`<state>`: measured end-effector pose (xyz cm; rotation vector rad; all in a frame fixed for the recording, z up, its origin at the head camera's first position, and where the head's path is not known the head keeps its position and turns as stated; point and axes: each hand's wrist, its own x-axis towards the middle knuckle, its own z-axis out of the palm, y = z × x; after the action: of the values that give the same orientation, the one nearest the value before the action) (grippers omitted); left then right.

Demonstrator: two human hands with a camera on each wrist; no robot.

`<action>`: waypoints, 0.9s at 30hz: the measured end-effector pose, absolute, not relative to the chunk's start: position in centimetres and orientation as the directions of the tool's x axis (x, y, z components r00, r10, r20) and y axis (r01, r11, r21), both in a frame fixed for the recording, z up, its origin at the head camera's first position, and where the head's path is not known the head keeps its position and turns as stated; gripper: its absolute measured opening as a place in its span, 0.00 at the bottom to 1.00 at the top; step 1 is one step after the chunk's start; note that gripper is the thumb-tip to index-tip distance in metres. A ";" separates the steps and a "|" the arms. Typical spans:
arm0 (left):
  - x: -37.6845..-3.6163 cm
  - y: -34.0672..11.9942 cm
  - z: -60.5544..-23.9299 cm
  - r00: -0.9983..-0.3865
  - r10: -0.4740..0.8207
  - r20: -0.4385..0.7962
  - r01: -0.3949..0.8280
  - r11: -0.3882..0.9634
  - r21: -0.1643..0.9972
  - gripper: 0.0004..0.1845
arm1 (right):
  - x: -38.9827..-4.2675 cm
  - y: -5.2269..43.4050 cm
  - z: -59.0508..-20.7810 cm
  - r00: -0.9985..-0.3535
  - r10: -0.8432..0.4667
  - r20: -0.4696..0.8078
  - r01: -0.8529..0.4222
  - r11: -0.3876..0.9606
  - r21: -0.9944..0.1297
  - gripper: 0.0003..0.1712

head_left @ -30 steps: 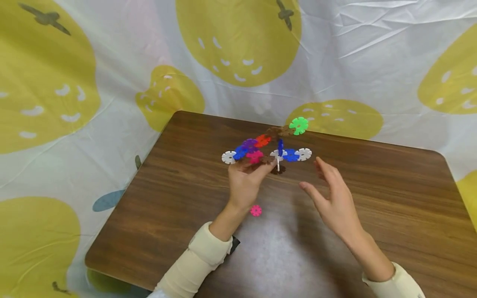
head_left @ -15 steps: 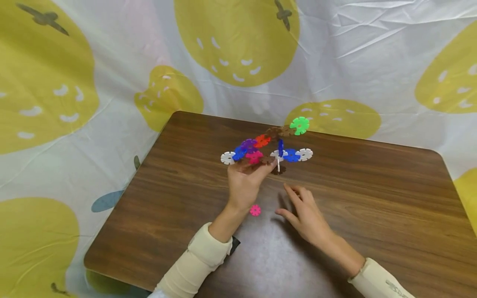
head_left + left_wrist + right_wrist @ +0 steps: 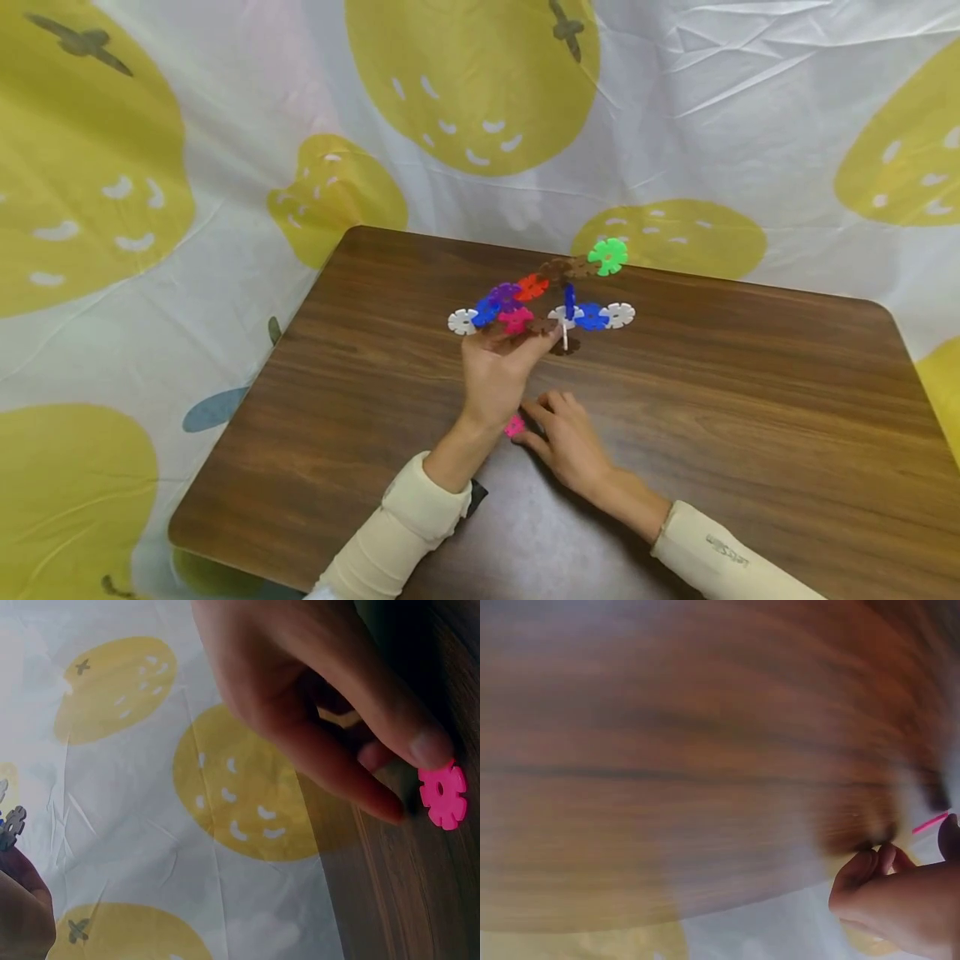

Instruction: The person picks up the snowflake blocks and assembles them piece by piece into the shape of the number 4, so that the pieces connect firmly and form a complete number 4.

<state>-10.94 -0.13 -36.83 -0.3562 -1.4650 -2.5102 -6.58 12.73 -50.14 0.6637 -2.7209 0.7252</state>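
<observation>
Pink snowflake disc (image 3: 513,427) lies flat on the wooden table (image 3: 750,400), near edge side, just below the left hand's wrist and apart from the built cluster.

Change: a second ago the right hand (image 3: 567,439) was raised and spread beside the assembly; half a second ago it had dropped to the tabletop right of the disc. Now it has slid left, and its fingertips meet the disc. Judged: the reach for the loose piece is finishing; no lift yet.

Disc vs. fingers: in the left wrist view the pink disc (image 3: 443,794) sits at the tip of one finger, touching its edge, with other fingers just above. Fingers bent, closing on the disc, contact rather than a firm pinch; right wrist view is blurred and shows only a pink sliver (image 3: 931,822).

Left hand (image 3: 497,369): fingers curled up around the underside of the multicoloured snowflake-disc assembly (image 3: 543,304), holding it off the table, unmoved across the three head frames.
</observation>
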 end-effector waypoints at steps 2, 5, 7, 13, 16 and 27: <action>-10.8 -0.1 -36.8 -0.951 -0.061 0.303 0.293 -0.489 0.821 0.11 | -6.7 12.3 -50.1 -0.856 -0.376 0.356 -0.502 0.768 -0.397 0.19; -10.7 0.0 -36.8 -0.951 -0.054 0.303 0.290 -0.489 0.823 0.15 | -6.9 11.7 -49.8 -0.846 -0.389 0.364 -0.518 0.760 -0.392 0.13; -10.7 0.0 -36.8 -0.951 -0.044 0.307 0.289 -0.487 0.824 0.17 | -7.0 11.5 -49.4 -0.857 -0.388 0.339 -0.507 0.750 -0.424 0.13; -10.7 0.0 -37.0 -0.947 -0.045 0.317 0.296 -0.499 0.814 0.12 | -7.4 12.1 -47.7 -0.927 -0.352 0.128 -0.355 0.717 -0.600 0.14; -10.7 0.0 -37.1 -0.946 -0.052 0.320 0.300 -0.517 0.802 0.13 | -7.7 13.5 -46.4 -0.946 -0.304 0.108 -0.301 0.710 -0.636 0.09; -10.7 0.0 -36.5 -0.924 -0.063 0.377 0.360 -0.477 0.802 0.13 | -8.1 19.6 -36.3 -0.895 0.039 0.445 -0.301 0.683 -0.665 0.07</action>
<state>-10.66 0.03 -36.54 -0.4364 -1.4445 -2.4662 -8.08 19.62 -36.33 0.2040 -2.4684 1.0834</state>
